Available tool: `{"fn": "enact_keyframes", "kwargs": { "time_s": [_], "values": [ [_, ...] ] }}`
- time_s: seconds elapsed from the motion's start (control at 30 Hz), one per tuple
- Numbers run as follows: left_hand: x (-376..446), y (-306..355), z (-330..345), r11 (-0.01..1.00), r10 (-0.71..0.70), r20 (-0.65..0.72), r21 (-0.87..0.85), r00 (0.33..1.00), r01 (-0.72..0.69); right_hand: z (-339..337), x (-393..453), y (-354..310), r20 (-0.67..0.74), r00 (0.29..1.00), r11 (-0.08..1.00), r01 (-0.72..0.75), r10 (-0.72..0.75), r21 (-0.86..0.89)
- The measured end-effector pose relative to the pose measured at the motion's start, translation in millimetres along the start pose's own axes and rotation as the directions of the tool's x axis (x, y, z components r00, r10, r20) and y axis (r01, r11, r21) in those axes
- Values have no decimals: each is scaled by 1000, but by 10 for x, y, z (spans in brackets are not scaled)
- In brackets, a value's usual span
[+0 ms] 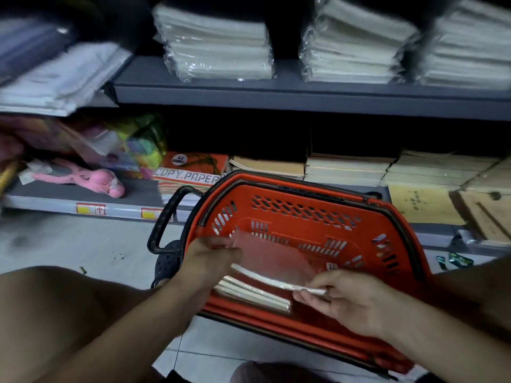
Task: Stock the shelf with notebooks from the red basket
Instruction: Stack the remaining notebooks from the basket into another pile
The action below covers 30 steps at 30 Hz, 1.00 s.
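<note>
The red basket point(304, 214) stands tilted on the floor against the low shelf point(83, 201). Over its near side both hands hold one thin notebook point(273, 261) with a reddish cover in clear wrap. My left hand point(210, 258) grips its far left edge. At the near right corner my right hand point(343, 297) pinches the white page edge. A few more wrapped notebooks point(254, 294) lie in the basket under it. Stacks of cream notebooks point(348, 167) fill the low shelf behind the basket.
Wrapped white paper stacks point(215, 48) sit on the upper shelf point(276, 91). A ream of copy paper point(190, 172), a pink toy point(107, 183) and bags of coloured goods point(132, 142) occupy the low shelf's left. Brown books point(423, 203) lean at right. My knees frame the basket.
</note>
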<state>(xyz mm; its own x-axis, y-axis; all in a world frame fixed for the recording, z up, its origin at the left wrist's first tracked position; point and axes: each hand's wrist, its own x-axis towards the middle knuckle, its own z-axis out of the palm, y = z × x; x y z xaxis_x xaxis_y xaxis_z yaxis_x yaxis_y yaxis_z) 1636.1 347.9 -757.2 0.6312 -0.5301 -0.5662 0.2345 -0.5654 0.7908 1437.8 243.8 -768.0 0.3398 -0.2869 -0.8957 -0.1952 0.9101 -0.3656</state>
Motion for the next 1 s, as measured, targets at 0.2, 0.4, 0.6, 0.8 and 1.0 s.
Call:
{"fn": "enact_keyframes", "kwargs": {
  "time_s": [0.2, 0.4, 0.6, 0.8, 1.0],
  "values": [
    [-414, 205, -249, 861, 90, 304, -503, 948, 80, 16, -724, -187, 208, 921, 938, 345, -330, -41],
    [-617, 464, -508, 752, 437, 394, -653, 809, -88, 185, -1200, -262, 394, 785, 832, 549, -478, -84],
    [-893, 614, -753, 705, 531, 197, -643, 824, -300, 452, -1294, -406, 452, 600, 688, 725, -660, 42],
    [-787, 766, -803, 642, 611, 81, -633, 788, -432, 712, -1140, -595, 396, 509, 568, 822, -765, 42],
    [-502, 899, -807, 631, 585, -51, -599, 810, -493, 883, -875, -710, 328, 468, 522, 847, -820, 97]
  ]
}}
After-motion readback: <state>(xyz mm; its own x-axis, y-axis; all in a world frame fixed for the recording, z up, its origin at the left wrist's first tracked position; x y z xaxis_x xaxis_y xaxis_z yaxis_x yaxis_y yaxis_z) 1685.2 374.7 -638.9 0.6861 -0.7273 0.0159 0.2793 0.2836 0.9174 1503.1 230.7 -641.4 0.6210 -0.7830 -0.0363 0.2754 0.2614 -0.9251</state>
